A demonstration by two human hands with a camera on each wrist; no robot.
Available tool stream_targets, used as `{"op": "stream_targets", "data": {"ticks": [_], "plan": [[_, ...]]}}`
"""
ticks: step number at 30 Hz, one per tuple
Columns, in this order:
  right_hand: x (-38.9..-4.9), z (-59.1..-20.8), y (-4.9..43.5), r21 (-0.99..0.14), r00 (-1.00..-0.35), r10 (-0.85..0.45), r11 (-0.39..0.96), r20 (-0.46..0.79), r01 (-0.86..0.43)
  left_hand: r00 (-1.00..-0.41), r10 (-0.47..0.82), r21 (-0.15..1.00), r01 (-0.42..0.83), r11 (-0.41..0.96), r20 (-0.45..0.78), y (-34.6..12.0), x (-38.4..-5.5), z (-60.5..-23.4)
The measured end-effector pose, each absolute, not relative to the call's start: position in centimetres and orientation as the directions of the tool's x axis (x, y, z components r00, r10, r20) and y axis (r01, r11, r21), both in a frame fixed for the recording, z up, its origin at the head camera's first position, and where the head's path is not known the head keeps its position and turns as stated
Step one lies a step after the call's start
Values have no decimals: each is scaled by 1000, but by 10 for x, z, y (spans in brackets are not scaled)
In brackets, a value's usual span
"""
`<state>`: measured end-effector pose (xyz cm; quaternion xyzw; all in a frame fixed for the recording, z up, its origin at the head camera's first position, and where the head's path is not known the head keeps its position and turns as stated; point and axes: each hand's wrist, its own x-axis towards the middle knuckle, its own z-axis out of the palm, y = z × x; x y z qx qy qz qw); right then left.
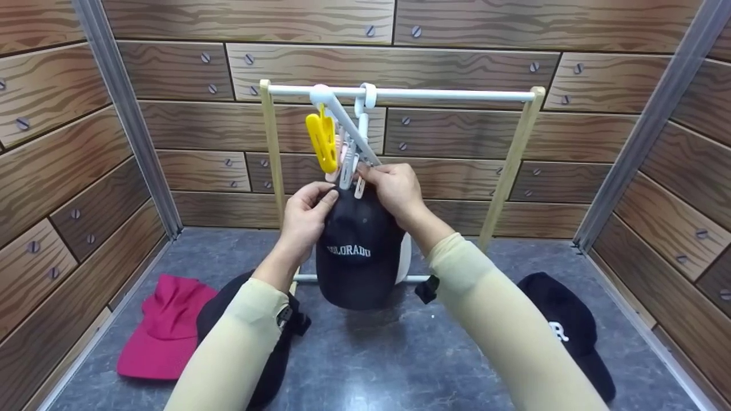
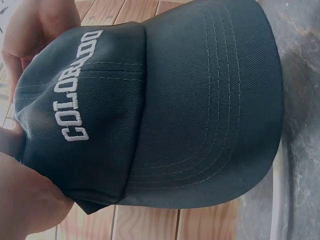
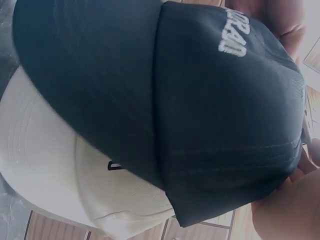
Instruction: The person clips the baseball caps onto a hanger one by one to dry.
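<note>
A black baseball cap (image 1: 360,234) with white COLORADO lettering hangs upright, visor down, below a white folding hanger (image 1: 351,123). My left hand (image 1: 305,214) pinches the upper left of its crown between thumb and fingers. At the crown's top right, my right hand (image 1: 397,188) pinches a pale pink clothespin (image 1: 359,187), whose lower end overlaps the cap. A grey clothespin (image 1: 346,170) also overlaps the crown's top. Beside them dangles a yellow clothespin (image 1: 321,142). Behind the black cap is a cream cap (image 3: 120,200), mostly hidden in the head view.
The hanger hooks over the white bar (image 1: 457,95) of a wooden-sided rack (image 1: 514,165). On the grey floor lie a crimson cap (image 1: 165,331) and a dark cap (image 1: 274,365), partly behind my left sleeve. Another dark cap (image 1: 562,302) lies right of my right sleeve. Wood-patterned walls surround this.
</note>
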<state>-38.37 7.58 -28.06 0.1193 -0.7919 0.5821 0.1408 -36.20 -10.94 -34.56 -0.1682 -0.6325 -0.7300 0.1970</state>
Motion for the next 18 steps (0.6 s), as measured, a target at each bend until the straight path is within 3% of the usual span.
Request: {"op": "stream_targets", "data": {"ticks": [8,18], "plan": [[-386,-286,76,-928,-946,-42,183,322,-324,-872,-44,865,488,-118,487,-108,-361,-348],[-386,-295,80,-919,-940,-80,197,333,-342,-881,-33,878,474,-67,473,-110,-358,-349]]}}
